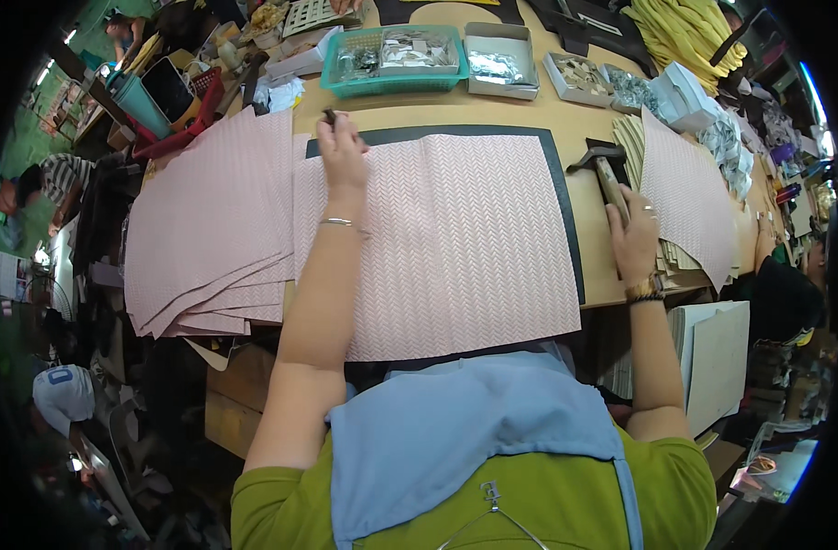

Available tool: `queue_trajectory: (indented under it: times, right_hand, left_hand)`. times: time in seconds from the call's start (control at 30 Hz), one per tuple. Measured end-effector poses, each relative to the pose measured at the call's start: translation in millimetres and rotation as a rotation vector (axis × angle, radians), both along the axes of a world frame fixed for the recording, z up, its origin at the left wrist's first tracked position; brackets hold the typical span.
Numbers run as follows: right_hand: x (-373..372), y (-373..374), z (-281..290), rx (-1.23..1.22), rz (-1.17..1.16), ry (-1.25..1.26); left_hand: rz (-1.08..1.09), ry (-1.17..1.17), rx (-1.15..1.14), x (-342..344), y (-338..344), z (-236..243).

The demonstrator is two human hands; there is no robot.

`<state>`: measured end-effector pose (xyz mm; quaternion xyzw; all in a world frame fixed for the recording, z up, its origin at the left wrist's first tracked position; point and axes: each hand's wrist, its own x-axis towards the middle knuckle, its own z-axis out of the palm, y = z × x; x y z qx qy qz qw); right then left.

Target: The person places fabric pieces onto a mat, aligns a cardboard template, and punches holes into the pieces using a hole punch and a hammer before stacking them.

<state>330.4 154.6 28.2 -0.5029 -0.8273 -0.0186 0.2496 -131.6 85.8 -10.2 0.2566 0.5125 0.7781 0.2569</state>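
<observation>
A pale pink sheet with a woven zigzag pattern [465, 238] lies on a dark cutting mat [565, 211] in front of me. My left hand [344, 151] is over the sheet's far left corner, fingers closed around a short dark tool [330, 116]; only its end shows above the fingers, so its kind is unclear. At the right, my right hand [633, 234] grips the wooden handle of a hammer [611, 183]. The hammer's dark head points away from me, beside a stack of patterned sheets.
Several pink sheets [208, 211] are fanned at the left, and another stack [684, 192] stands at the right. Along the table's back are a teal basket [336, 78] with small metal parts, a white box [531, 78], an open carton [579, 78] and yellow material [694, 37].
</observation>
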Motion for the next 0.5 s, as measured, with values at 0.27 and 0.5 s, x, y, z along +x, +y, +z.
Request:
queue_trajectory:
  times: [0.27,0.5]
  right_hand:
    - [-71.8,-84.4,4.8,-0.238,0.169,0.170]
    - [-41.1,-30.1,65.6,-0.239,0.217,0.555]
  left_hand:
    - [0.365,1.042,-1.147,-121.5,-110.5,13.7]
    - [0.383,1.131,-1.214,-134.3,-153.0,-0.6]
